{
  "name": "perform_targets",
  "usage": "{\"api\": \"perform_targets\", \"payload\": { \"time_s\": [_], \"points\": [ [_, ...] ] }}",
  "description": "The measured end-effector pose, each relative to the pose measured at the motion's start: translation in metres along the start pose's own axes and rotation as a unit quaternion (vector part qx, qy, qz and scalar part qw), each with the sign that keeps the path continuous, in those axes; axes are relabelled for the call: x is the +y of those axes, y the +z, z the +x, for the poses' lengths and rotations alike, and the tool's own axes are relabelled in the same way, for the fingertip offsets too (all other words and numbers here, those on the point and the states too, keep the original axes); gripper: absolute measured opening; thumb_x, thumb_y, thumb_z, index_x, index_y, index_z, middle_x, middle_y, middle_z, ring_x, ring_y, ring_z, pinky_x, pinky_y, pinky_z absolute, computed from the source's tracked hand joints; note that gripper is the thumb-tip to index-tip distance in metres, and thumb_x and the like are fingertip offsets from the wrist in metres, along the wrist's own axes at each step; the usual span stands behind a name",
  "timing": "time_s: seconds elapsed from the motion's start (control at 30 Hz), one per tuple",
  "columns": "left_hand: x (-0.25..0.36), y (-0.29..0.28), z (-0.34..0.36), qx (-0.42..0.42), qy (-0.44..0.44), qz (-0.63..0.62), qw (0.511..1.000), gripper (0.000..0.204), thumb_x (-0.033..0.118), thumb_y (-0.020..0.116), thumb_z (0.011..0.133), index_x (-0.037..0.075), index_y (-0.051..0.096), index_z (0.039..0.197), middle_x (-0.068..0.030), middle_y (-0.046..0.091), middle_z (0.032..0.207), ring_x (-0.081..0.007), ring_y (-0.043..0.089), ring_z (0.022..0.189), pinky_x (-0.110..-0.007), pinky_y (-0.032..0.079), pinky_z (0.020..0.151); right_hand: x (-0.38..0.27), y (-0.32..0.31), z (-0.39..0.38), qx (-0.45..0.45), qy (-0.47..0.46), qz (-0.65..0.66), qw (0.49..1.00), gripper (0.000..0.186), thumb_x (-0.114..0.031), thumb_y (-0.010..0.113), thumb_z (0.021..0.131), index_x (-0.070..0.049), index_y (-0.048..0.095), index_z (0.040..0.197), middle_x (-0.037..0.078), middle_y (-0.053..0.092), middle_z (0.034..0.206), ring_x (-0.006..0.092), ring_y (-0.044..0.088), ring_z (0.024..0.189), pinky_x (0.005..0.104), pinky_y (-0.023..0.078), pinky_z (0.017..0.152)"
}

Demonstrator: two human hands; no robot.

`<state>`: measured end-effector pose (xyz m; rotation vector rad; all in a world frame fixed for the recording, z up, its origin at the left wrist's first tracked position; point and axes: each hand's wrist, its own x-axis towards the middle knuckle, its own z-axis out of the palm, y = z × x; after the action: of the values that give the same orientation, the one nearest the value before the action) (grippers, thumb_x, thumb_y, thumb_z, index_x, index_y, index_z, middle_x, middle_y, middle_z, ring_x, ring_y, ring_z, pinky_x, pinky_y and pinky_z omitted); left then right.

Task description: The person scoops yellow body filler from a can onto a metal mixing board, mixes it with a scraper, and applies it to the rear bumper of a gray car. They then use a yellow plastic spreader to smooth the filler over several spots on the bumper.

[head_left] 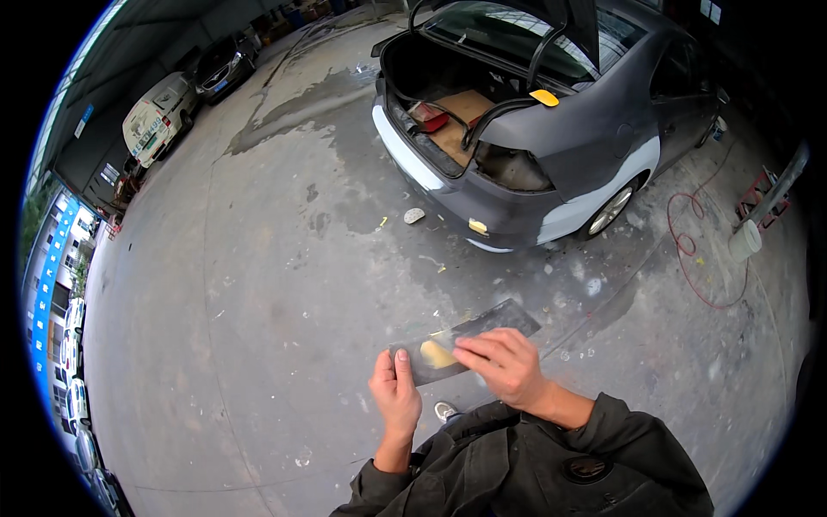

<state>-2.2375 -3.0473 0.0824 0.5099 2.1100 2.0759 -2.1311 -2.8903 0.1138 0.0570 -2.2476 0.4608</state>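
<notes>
A dark, flat rectangular board (508,317) is held in front of me, tilted with its far right corner raised. My left hand (396,389) grips its left end, the thumb on top. A smear of pale yellow putty (437,354) lies on the board between my hands. Over the board's middle, just right of the putty, is my right hand (506,366) with its fingers pinched together. What the right fingers hold is too thin and covered to make out.
Ahead to the right stands a dark grey car (594,146), its boot open and pale patches on its bodywork. A yellow piece (544,98) lies on its rear edge. A red hose (687,246) loops on the floor near a white bucket (745,241). A van (161,116) stands far left.
</notes>
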Motion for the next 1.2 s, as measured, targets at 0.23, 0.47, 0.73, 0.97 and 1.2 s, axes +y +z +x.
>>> {"api": "perform_targets", "payload": {
  "time_s": [0.23, 0.47, 0.73, 0.97, 1.2],
  "points": [
    [0.004, 0.005, -0.001, 0.029, 0.018, -0.002, 0.999, 0.026, 0.014, 0.051, 0.098, 0.002, 0.046, 0.075, 0.0065, 0.041, 0.064, -0.0023, 0.031, 0.061, -0.02, 0.027, 0.05, -0.014, 0.01, -0.01, 0.028, -0.012, 0.039, 0.999, 0.031, -0.007, 0.065, 0.064, -0.008, 0.071, 0.095, 0.001, 0.067, 0.097, 0.0176, 0.06, 0.08, 0.0294, 0.049, 0.069],
    [0.007, 0.009, -0.002, 0.025, 0.023, -0.01, 0.999, 0.028, 0.015, 0.05, 0.098, 0.003, 0.044, 0.074, 0.0073, 0.04, 0.065, -0.0014, 0.032, 0.061, -0.02, 0.025, 0.05, -0.017, 0.013, -0.02, 0.001, -0.028, 0.047, 0.999, 0.03, -0.009, 0.062, 0.07, -0.007, 0.069, 0.099, 0.001, 0.065, 0.1, 0.0156, 0.058, 0.083, 0.031, 0.049, 0.075],
    [0.019, 0.012, -0.01, 0.03, 0.012, -0.017, 0.999, 0.025, 0.017, 0.048, 0.1, 0.004, 0.048, 0.078, 0.007, 0.043, 0.071, -0.0023, 0.033, 0.066, -0.02, 0.029, 0.056, -0.018, 0.016, -0.023, 0.021, -0.033, 0.05, 0.998, 0.03, -0.006, 0.066, 0.067, -0.01, 0.071, 0.096, -0.001, 0.065, 0.096, 0.0154, 0.058, 0.081, 0.0302, 0.047, 0.072],
    [0.004, 0.01, -0.006, 0.027, 0.02, -0.007, 0.999, 0.021, 0.016, 0.047, 0.1, 0.0, 0.055, 0.088, 0.0046, 0.052, 0.073, -0.0024, 0.041, 0.067, -0.02, 0.036, 0.058, -0.015, 0.01, -0.032, 0.0, -0.018, 0.083, 0.996, 0.029, -0.005, 0.066, 0.067, -0.009, 0.071, 0.095, 0.0, 0.064, 0.092, 0.0179, 0.059, 0.077, 0.031, 0.048, 0.07],
    [-0.001, 0.002, -0.01, -0.088, 0.0, -0.016, 0.996, 0.023, 0.017, 0.051, 0.098, -0.002, 0.056, 0.085, 0.0026, 0.056, 0.074, -0.0043, 0.043, 0.069, -0.022, 0.038, 0.06, 0.013, -0.016, 0.015, -0.006, 0.274, 0.44, 0.855, 0.02, -0.005, 0.062, 0.086, -0.003, 0.069, 0.104, 0.006, 0.066, 0.091, 0.016, 0.062, 0.081, 0.0262, 0.048, 0.073]
  ]
}}
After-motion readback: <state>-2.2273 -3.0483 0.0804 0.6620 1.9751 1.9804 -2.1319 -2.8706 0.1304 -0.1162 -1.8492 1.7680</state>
